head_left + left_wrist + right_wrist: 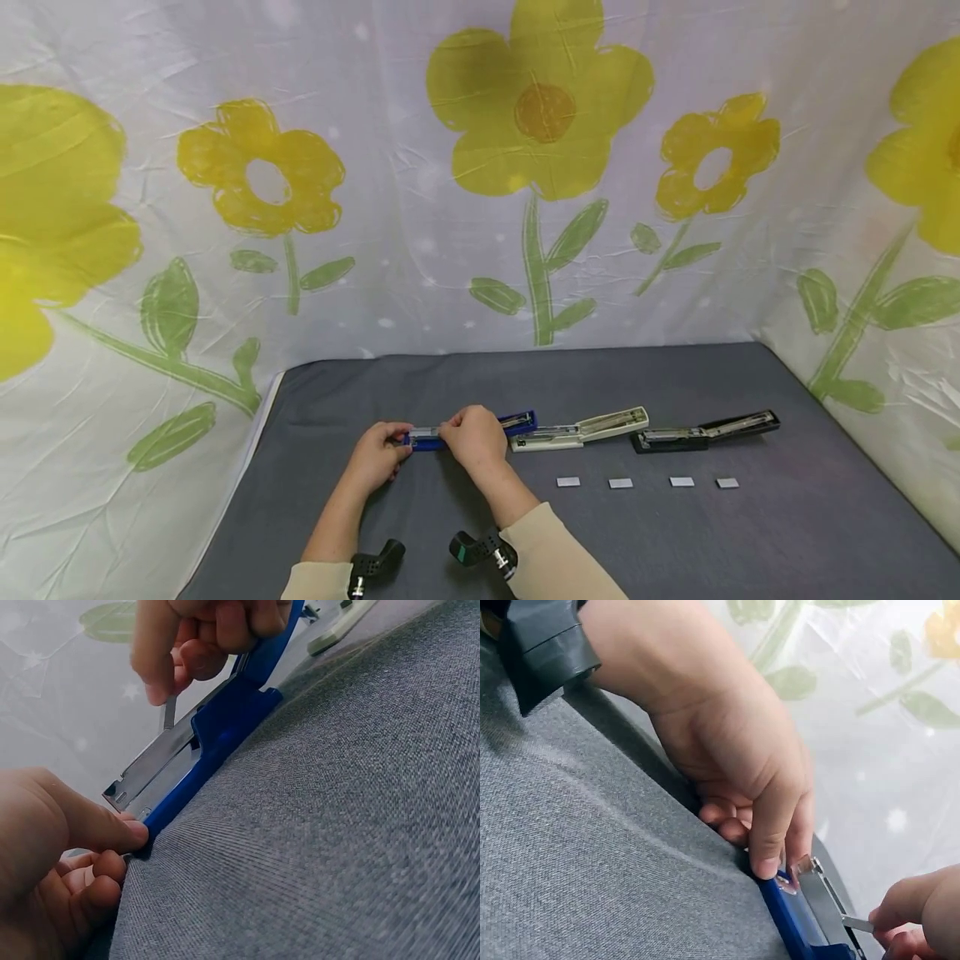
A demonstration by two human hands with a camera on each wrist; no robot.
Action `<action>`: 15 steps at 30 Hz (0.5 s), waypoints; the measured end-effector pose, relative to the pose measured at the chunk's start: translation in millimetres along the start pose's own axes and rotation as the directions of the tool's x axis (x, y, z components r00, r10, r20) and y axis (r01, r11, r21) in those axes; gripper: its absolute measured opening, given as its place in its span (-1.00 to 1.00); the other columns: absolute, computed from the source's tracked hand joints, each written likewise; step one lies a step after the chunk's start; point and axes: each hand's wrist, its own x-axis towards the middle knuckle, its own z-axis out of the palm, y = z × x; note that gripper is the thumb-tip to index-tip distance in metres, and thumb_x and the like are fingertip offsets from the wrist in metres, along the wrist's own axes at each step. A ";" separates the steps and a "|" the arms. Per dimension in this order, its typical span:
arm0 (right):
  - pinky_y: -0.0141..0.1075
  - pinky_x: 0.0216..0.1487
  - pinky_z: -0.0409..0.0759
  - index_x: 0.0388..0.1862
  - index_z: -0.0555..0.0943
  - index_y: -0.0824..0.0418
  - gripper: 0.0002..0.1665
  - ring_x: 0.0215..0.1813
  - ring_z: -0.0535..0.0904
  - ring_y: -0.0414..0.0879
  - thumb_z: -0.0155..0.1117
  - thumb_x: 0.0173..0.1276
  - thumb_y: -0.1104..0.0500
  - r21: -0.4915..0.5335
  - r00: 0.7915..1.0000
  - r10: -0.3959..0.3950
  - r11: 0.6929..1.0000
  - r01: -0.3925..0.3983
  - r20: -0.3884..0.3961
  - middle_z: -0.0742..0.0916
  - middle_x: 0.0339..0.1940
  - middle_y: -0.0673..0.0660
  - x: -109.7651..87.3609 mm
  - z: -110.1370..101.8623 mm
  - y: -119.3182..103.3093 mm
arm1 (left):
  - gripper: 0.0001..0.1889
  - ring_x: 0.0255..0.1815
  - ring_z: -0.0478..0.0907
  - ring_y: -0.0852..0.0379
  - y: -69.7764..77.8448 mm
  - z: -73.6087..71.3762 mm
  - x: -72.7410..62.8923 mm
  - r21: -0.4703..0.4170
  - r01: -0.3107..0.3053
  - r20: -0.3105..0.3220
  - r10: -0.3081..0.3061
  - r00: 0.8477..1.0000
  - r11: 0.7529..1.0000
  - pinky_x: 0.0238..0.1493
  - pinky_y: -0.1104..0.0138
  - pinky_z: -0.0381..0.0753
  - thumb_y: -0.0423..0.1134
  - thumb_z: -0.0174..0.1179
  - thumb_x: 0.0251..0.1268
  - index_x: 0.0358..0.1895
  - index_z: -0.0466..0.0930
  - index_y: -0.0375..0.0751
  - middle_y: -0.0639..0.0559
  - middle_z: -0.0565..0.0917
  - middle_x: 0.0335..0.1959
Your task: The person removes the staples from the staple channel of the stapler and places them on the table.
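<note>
An opened blue stapler (519,422) lies on the dark cloth, its lid swung back to the right. At its front end, my left hand (374,457) pinches the base between thumb and fingers. My right hand (476,440) is over the middle of the stapler. In the left wrist view, its thumb and fingertips pinch a small strip of staples (169,714), tilted, with its lower end at the metal magazine (154,756). The same staple strip (857,923) shows end-on at the magazine in the right wrist view.
Right of the blue stapler lie an opened white stapler (551,443) and an opened black stapler (671,442). Several staple strips (620,483) form a row nearer me on the grey cloth (675,542). A flowered curtain (390,250) stands behind and at both sides.
</note>
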 end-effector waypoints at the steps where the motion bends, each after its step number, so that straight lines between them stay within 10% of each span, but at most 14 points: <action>1: -0.33 -0.71 0.20 -0.83 0.54 0.02 -0.49 -0.74 0.36 -0.17 0.46 0.31 0.05 0.016 1.000 0.011 1.000 -0.011 0.006 0.46 -0.86 -0.11 0.3 0.4 0.1 | -0.67 -0.60 0.46 0.06 -0.1 0.1 0.1 -0.003 0.005 -0.001 -0.005 1.000 1.000 -0.63 0.24 0.54 -0.55 0.27 0.32 0.13 0.66 -0.39 -0.15 0.48 -0.13; 15: -0.31 -0.69 0.26 -0.63 0.75 0.20 -0.65 -0.70 0.44 -0.14 0.45 0.29 0.05 0.116 0.998 0.049 0.992 -0.054 0.048 0.57 -0.79 -0.07 3.4 -14.7 -5.3 | -0.67 -0.57 0.47 0.06 -0.4 1.1 -0.3 0.007 -0.005 0.003 0.005 1.000 1.000 -0.62 0.22 0.54 -0.54 0.26 0.34 0.16 0.64 -0.40 -0.15 0.48 -0.12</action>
